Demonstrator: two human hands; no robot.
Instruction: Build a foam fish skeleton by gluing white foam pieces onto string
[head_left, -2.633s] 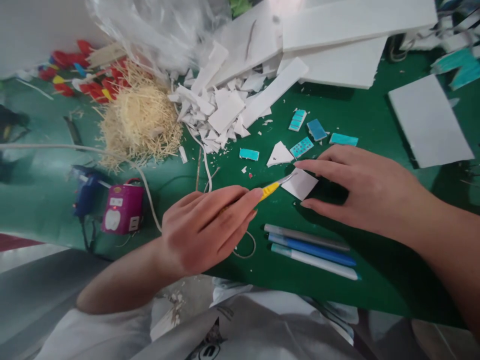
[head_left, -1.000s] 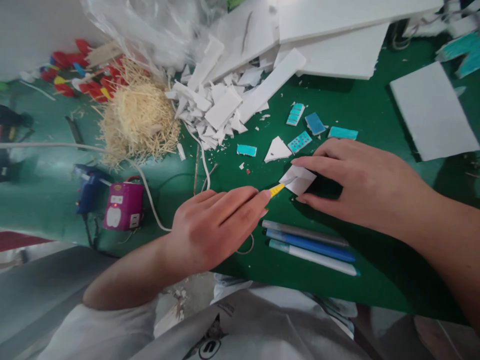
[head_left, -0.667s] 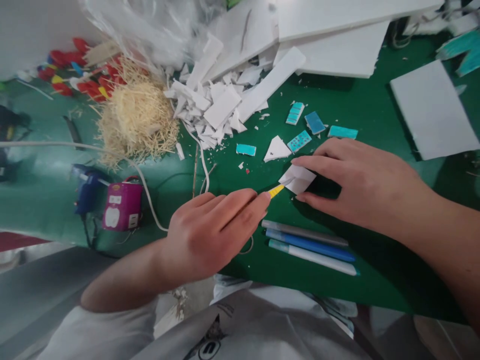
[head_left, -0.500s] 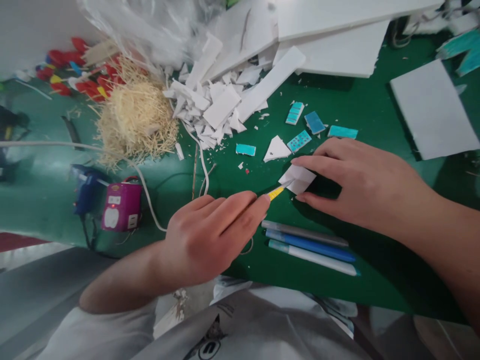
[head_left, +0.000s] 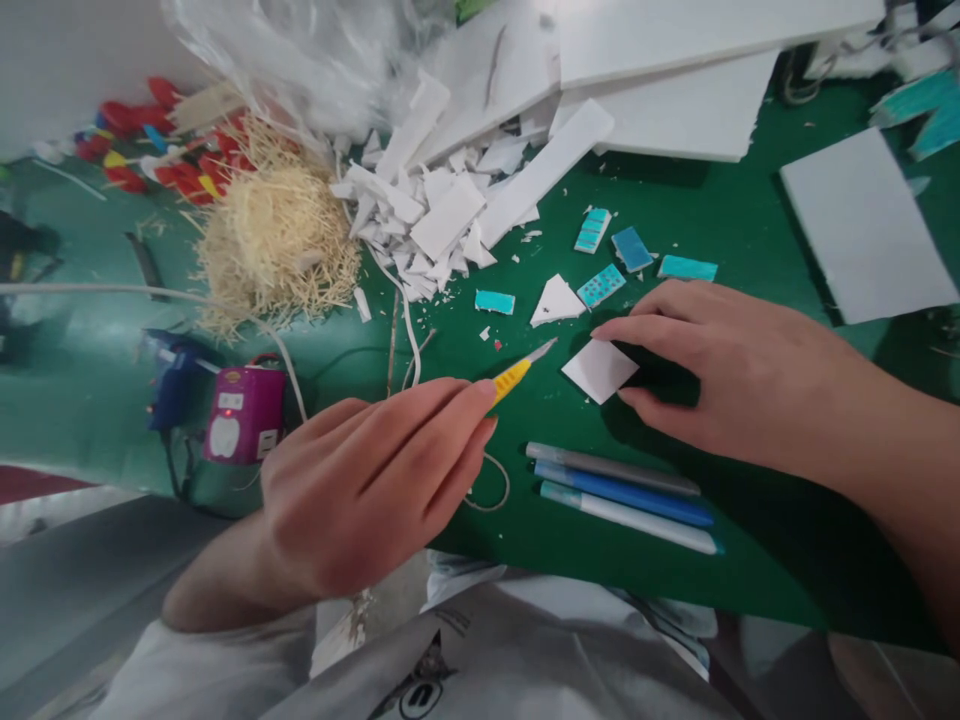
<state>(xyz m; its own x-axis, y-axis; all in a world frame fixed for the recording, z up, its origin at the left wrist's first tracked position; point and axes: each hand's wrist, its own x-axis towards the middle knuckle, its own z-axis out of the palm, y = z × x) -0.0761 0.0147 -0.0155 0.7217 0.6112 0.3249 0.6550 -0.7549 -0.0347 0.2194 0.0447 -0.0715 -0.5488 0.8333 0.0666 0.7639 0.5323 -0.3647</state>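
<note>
Beyond the markers [head_left: 622, 493], the right hand [head_left: 727, 375] holds the white square [head_left: 600, 371] between finger and thumb, likely to steady it. The left hand [head_left: 379, 480] grips the yellow knife [head_left: 513, 381] pen-style, probably for control

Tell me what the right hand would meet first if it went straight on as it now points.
Most likely the small white square, which lies right at the tips of the right hand; depth and contact there are hard to judge.

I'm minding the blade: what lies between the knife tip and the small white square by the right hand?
Head view: only bare green table shows between the knife tip and the white square.
</note>
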